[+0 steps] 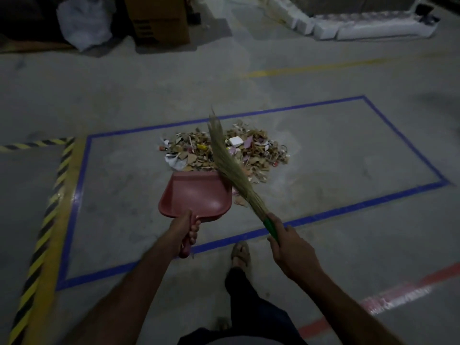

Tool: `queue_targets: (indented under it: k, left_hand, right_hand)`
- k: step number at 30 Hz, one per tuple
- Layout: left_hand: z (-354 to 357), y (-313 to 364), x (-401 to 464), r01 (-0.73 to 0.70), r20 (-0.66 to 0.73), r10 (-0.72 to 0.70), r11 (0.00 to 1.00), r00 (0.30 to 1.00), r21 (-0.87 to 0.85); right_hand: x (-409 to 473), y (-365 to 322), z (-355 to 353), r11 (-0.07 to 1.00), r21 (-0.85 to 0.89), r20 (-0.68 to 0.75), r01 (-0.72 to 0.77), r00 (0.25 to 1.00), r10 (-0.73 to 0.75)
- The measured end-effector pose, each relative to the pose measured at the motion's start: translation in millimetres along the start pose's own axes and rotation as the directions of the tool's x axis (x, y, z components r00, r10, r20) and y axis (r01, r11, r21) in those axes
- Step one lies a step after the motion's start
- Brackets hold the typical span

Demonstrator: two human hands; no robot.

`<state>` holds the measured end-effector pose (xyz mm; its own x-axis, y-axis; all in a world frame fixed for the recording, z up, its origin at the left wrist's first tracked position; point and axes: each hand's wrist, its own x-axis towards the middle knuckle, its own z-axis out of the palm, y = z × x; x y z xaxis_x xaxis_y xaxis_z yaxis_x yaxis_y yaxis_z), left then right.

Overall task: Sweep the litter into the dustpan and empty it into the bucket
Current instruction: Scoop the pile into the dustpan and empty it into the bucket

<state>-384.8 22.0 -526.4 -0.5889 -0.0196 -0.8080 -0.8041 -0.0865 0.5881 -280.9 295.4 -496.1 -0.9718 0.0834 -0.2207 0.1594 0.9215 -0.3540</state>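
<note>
The task looks barely begun. The litter point(225, 151) lies in one heap on the floor point(348, 155), inside a rectangle of blue tape point(286, 110), toward its far edge. The red dustpan point(196, 195) is empty as far as can be seen; its open lip sits right at the near edge of the heap, seemingly touching the first scraps.

The left hand point(183, 231) has its grip clenched around the dustpan's handle, fingers curled under it. The right hand point(290, 245) grasps the green handle of the grass broom point(230, 168), whose bristles slant up across the heap and over the dustpan's right corner. Whether the bristle tips touch the litter cannot be told.

Still to do, judging from this: draw the heap into the pan, probably in several loads given its spread, then carry each to the bucket. No bucket shows in view. A sandalled foot point(241, 253) stands just outside the tape's near edge.
</note>
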Motion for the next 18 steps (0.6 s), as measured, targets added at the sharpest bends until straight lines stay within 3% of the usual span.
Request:
queue_targets:
  k: [5, 11, 18]
  left_hand:
    - [-5.5, 49.4, 58.8, -0.022, -0.100, 0.024, 1.000, 0.995, 0.022]
    - [-32.9, 104.3, 122.1, -0.035, -0.260, 0.066, 0.992, 0.963, 0.120]
    - [-60.7, 155.9, 195.5, 0.036, -0.385, -0.009, 0.997, 0.923, 0.064]
  right_hand:
    - [90.6, 6.5, 4.1, 0.999, 0.008, 0.033, -0.033, 0.999, 0.033]
    - [195.8, 23.4, 7.9, 0.995, 0.076, 0.169, -0.063, 0.984, 0.050]
    - [302.9, 3.9, 32.2, 0.999, 0.024, 0.317, -0.027, 0.948, 0.018]
